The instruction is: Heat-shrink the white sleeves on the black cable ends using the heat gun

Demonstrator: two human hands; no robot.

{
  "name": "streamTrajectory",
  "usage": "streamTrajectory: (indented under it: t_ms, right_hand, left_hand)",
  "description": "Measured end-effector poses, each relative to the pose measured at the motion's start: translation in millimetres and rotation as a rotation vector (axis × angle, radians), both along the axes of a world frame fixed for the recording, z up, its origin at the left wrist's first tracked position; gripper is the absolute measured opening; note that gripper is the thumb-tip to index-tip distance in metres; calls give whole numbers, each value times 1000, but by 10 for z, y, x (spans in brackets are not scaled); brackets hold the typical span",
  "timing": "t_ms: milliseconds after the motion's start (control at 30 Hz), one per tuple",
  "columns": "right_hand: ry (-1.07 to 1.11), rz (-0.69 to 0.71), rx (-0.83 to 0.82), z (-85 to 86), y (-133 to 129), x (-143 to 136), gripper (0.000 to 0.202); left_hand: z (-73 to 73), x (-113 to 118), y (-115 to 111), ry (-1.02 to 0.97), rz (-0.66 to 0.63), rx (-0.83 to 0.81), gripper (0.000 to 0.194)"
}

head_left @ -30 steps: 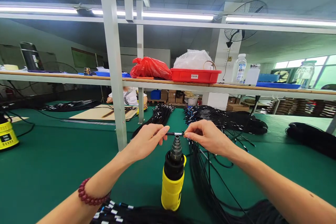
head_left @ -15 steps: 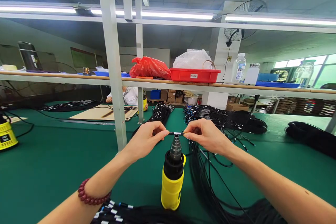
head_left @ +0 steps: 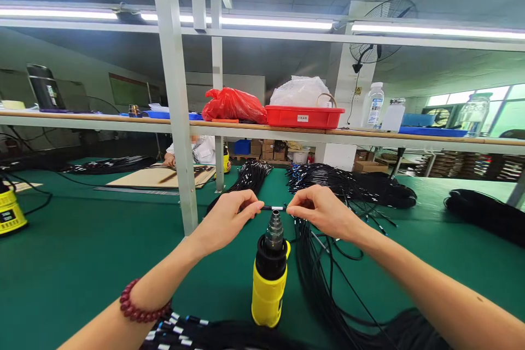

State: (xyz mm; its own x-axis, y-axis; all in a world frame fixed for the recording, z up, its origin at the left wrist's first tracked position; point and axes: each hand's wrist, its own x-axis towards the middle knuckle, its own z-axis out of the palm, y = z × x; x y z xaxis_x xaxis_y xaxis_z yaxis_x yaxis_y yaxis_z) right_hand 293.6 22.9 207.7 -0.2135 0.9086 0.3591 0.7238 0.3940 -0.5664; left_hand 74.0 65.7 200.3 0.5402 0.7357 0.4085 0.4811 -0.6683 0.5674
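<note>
A thin black cable with a white label (head_left: 277, 208) is stretched level between my two hands. My left hand (head_left: 229, 216) pinches its left end between thumb and fingertips, and my right hand (head_left: 322, 212) pinches the right end. Just beneath the label is the metal nozzle of a yellow and black heat gun (head_left: 268, 284), which stands upright on the green table (head_left: 102, 262). Whether the nozzle touches the cable cannot be made out. A bundle of black cables (head_left: 315, 268) runs down the table beside the gun on the right.
Labelled cable ends (head_left: 176, 331) lie at the near edge. More cable bundles (head_left: 353, 183) lie behind my hands. A white post (head_left: 180, 120) rises left of centre under a shelf (head_left: 262, 131) holding a red tray (head_left: 305, 117). A person (head_left: 203, 150) sits across the table.
The labelled cable has shifted or turned slightly between my fingertips, with more black showing left of the label. Across the table, the person's hand has moved slightly.
</note>
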Motion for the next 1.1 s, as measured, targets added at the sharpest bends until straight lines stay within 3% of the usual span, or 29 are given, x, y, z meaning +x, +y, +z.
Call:
streamTrajectory:
  t_ms: [167,500,667,733,967,1100]
  right_hand:
    - [-69,12,11,16,-33,-19,29]
    - [17,9,42,-36,42,-1,13]
    - [-47,53,-18,6,-26,-14,30]
    - [-49,66,-8,-2,-37,-19,31]
    - [14,16,43,-41,0,1,18]
    - [-70,47,2,-6,-52,-9,32]
  left_hand:
    - [-27,-8,10,56,25,17,50]
    - [-36,14,12,-40,38,16,22]
    - [-36,16,22,35,40,32,49]
    - [-35,11,27,34,34,2,51]
    - [-28,1,11,-47,49,16,25]
    - [-30,13,1,6,28,3,48]
